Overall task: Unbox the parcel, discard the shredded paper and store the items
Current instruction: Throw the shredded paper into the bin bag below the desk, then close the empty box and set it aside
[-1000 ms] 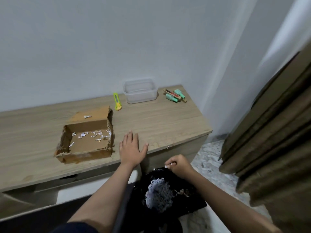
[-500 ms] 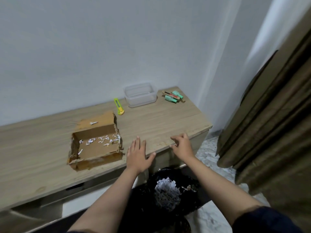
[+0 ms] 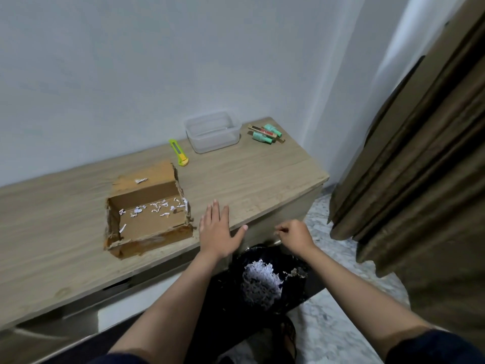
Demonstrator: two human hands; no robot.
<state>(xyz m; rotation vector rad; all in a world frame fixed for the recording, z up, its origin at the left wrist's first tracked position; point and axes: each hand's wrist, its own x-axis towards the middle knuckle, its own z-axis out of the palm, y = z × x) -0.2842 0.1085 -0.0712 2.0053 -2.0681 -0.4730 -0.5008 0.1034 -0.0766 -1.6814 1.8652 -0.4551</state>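
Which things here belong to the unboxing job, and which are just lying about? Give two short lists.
Job: cardboard box with paper scraps; black bin with shredded paper; clear container; small items; utility knife.

Lying about: brown curtain; slipper.

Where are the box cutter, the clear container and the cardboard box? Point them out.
box cutter point(image 3: 179, 152): head view, middle of its yellow body.
clear container point(image 3: 213, 143): head view, front wall.
cardboard box point(image 3: 149, 241): head view, near wall.

Cardboard parcel box point(image 3: 147, 222): open, torn, few paper shreds inside. Shredded paper point(image 3: 261, 282): white heap in black bin. Items point(image 3: 266, 132): clustered beside clear container point(image 3: 212, 131)
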